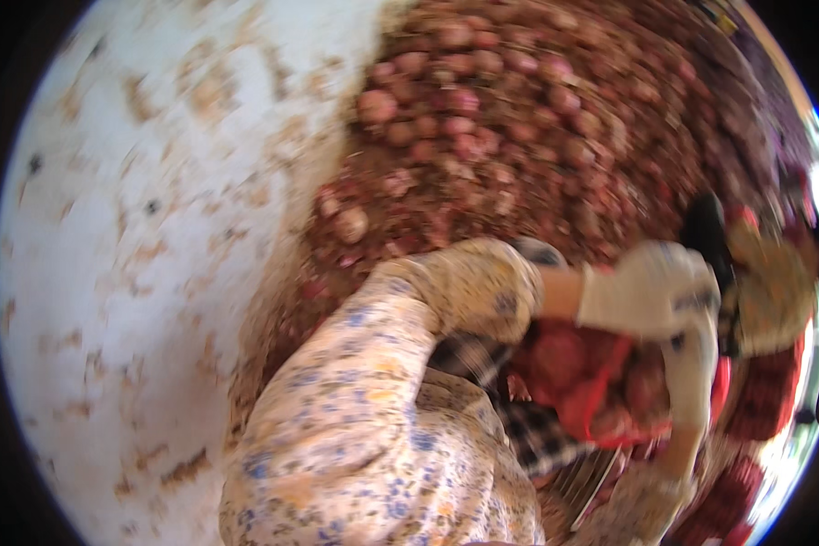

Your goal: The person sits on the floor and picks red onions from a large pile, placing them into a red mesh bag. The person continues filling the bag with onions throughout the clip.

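My left hand (648, 292), in a pale knit glove, reaches across from a flower-patterned sleeve. It meets my right hand (695, 365), also gloved, which comes up from the lower right. The two hands are close together and blurred; their fingertips and whatever may be between them cannot be made out. Between my forearms, a red mesh bag (597, 392) holds several red onions or shallots (645, 389). It rests by dark plaid cloth (542, 433) at my lap.
A large heap of red onions or shallots (464, 130) with loose skins lies against a stained white wall or panel (157, 273). Filled red mesh bags (764, 392) stand at the right, near patterned cloth (771, 293), perhaps another person's clothing. A slatted object (590, 481) lies below the bag.
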### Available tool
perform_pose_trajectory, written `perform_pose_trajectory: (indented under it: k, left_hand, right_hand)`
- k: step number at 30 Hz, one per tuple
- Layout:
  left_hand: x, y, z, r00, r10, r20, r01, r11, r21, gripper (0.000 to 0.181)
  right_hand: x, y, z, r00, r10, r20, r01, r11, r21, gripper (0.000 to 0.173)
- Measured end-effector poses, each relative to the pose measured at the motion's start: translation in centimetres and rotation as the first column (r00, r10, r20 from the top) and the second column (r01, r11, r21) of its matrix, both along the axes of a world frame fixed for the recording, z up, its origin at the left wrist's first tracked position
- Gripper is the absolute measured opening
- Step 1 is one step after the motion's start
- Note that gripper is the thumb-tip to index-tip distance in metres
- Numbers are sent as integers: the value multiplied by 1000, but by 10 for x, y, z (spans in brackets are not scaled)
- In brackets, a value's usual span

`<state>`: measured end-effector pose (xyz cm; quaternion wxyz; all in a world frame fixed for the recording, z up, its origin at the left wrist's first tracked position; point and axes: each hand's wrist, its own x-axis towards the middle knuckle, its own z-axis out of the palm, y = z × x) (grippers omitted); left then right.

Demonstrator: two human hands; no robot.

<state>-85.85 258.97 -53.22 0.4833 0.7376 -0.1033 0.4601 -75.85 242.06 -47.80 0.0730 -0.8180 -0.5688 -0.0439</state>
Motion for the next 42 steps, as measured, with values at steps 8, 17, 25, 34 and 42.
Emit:
perform_pose_trajectory:
  k: [8,17,25,34,42]
  left_hand:
    - [-140,139,-218,695,296,-655,-318,944,90,38]
    - [-277,255,-418,98,-91,-991,-843,522,-131,79]
    - [-99,217,-309,882,-425,-203,-163,129,-978,48]
    - [-31,12,10,865,-448,-226,487,858,163,51]
    - [-49,24,10,996,-68,52,-22,386,922,9]
  right_hand:
    - [-44,-28,11,991,-130,-21,131,989,69,50]
    - [-33,-29,-3,962,-264,71,248,953,175,49]
    - [-83,-4,15,963,-261,-72,270,907,324,58]
    - [-97,-43,13,775,-52,-630,532,590,607,88]
    - [-111,-73,72,939,-338,-62,277,641,716,74]
